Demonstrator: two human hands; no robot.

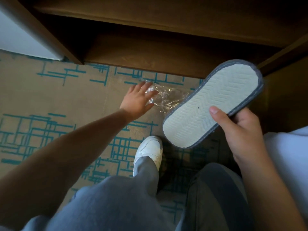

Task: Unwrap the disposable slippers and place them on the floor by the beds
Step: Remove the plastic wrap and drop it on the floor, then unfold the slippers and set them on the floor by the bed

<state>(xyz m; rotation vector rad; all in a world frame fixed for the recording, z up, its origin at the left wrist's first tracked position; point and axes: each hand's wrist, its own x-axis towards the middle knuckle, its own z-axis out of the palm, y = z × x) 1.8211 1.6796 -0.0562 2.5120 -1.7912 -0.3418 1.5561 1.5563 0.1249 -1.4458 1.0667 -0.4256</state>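
My right hand (240, 130) grips a grey disposable slipper (211, 104) by its long edge, thumb across the pale textured sole, which faces me. It is held above the floor, tilted up to the right. A crumpled clear plastic wrapper (166, 97) lies on the carpet near the wooden furniture. My left hand (138, 100) reaches down with fingers spread and straight, its fingertips over the wrapper's left end. Whether a second slipper sits behind the first is hidden.
Dark wooden furniture (150, 47) with a low shelf runs along the top. The beige carpet (50, 97) has teal line patterns. My white shoe (150, 150) stands below the slipper. White bedding (290, 155) shows at the right, a white panel (20, 35) at the upper left.
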